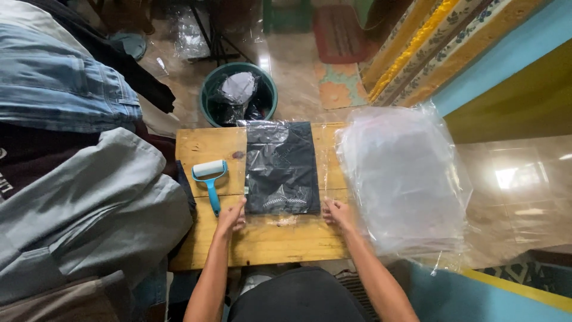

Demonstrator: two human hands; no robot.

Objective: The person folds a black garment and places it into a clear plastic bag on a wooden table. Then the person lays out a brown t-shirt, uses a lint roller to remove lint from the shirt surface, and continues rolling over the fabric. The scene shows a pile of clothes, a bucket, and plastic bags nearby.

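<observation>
A folded dark garment in a clear plastic bag point(281, 167) lies on the small wooden table point(268, 241). My left hand point(231, 217) presses on the bag's near left corner, fingers bent down on the plastic. My right hand point(338, 213) rests at the bag's near right corner, fingertips touching the plastic edge. Neither hand lifts anything.
A blue-handled lint roller point(210, 176) lies left of the bag. A stack of empty clear bags point(405, 179) hangs off the table's right side. Piled jeans and jackets point(77, 179) crowd the left. A green bucket point(238, 94) with dark cloth stands behind the table.
</observation>
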